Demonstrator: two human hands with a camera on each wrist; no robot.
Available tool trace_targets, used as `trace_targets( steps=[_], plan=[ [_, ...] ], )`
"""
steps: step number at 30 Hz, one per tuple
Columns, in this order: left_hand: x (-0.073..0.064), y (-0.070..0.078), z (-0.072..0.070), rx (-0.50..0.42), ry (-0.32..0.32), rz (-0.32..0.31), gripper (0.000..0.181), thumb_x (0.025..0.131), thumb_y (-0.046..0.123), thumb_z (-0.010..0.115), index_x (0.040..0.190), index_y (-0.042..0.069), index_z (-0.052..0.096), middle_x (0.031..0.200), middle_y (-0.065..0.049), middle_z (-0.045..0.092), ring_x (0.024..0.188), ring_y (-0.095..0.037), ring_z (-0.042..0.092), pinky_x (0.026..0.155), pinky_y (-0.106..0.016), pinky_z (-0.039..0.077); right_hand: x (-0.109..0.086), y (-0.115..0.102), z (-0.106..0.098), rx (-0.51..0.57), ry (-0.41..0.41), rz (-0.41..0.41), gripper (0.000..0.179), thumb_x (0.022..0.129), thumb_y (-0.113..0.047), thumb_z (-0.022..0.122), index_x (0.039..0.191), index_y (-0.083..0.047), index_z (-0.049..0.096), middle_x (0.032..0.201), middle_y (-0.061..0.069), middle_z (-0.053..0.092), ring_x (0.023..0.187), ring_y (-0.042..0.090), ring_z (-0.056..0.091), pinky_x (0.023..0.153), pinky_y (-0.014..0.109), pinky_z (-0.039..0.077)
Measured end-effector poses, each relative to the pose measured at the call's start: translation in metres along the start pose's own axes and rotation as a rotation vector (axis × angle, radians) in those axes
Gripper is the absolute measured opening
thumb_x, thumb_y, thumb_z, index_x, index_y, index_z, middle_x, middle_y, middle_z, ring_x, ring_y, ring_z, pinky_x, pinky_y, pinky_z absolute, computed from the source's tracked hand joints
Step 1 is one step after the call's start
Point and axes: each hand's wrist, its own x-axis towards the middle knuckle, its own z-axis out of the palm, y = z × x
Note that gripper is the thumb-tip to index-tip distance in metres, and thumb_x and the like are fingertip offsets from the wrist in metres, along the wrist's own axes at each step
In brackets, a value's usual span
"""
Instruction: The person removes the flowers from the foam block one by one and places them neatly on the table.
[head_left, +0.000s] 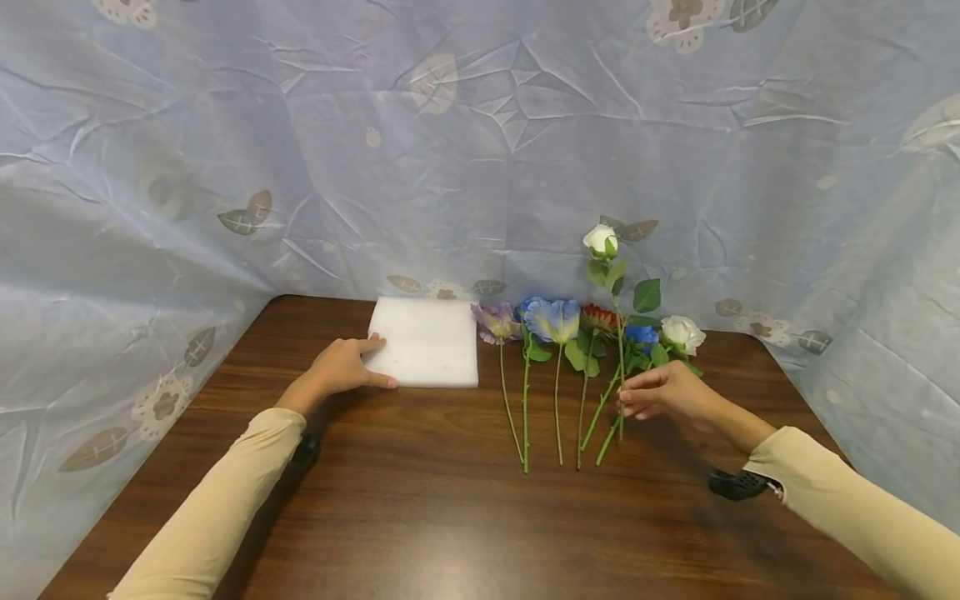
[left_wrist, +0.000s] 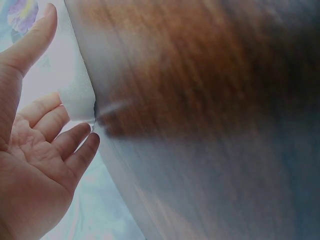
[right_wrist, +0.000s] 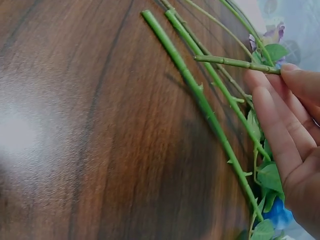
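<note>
My right hand [head_left: 660,392] pinches the stem of a white rose [head_left: 602,240] between thumb and fingertips. The rose is held upright, its bloom high against the curtain, and the bare lower end of its stem [right_wrist: 225,61] juts past the fingers in the right wrist view. My left hand [head_left: 345,365] rests at the left end of a white foam block [head_left: 423,342], its fingers spread and fairly straight. In the left wrist view, the fingers [left_wrist: 82,145] lie along the foam's end, with the thumb [left_wrist: 37,37] apart from them.
Right of the foam lies a row of flowers: a purple one [head_left: 495,321], a light blue one [head_left: 553,320], a red one [head_left: 598,318], a dark blue one [head_left: 642,337] and another white rose [head_left: 682,334]. Their stems point toward the front of the brown table [head_left: 450,517]. A patterned curtain [head_left: 337,150] hangs behind.
</note>
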Motion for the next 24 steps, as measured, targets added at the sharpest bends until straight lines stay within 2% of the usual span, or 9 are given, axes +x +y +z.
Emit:
trace_targets(
  steps=[5, 12, 24],
  plan=[
    [0.001, 0.0, 0.001, -0.007, -0.002, -0.006, 0.101, 0.076, 0.058, 0.084, 0.151, 0.002, 0.047, 0.156, -0.02, 0.042, 0.142, -0.046, 0.045, 0.112, -0.058, 0.042, -0.004, 0.005, 0.0, -0.02, 0.016, -0.019, 0.046, 0.097, -0.011, 0.069, 0.126, 0.023, 0.058, 0.099, 0.013, 0.08, 0.087, 0.019, 0.078, 0.081, 0.043, 0.063],
    [0.0, 0.0, 0.0, -0.004, -0.005, 0.002, 0.103, 0.076, 0.061, 0.083, 0.151, 0.0, 0.046, 0.156, -0.022, 0.041, 0.142, -0.047, 0.044, 0.112, -0.059, 0.041, -0.014, 0.01, -0.003, -0.035, 0.031, 0.003, 0.046, 0.094, -0.015, 0.073, 0.122, 0.02, 0.063, 0.098, 0.011, 0.08, 0.088, 0.02, 0.078, 0.081, 0.046, 0.063],
    [0.0, 0.001, 0.0, -0.007, -0.008, -0.007, 0.103, 0.075, 0.06, 0.083, 0.151, 0.0, 0.046, 0.156, -0.022, 0.041, 0.141, -0.047, 0.044, 0.112, -0.059, 0.042, -0.034, 0.022, -0.012, -0.016, -0.014, 0.033, 0.042, 0.097, -0.013, 0.07, 0.12, 0.02, 0.062, 0.099, 0.007, 0.08, 0.09, 0.019, 0.078, 0.081, 0.042, 0.063]
  ],
)
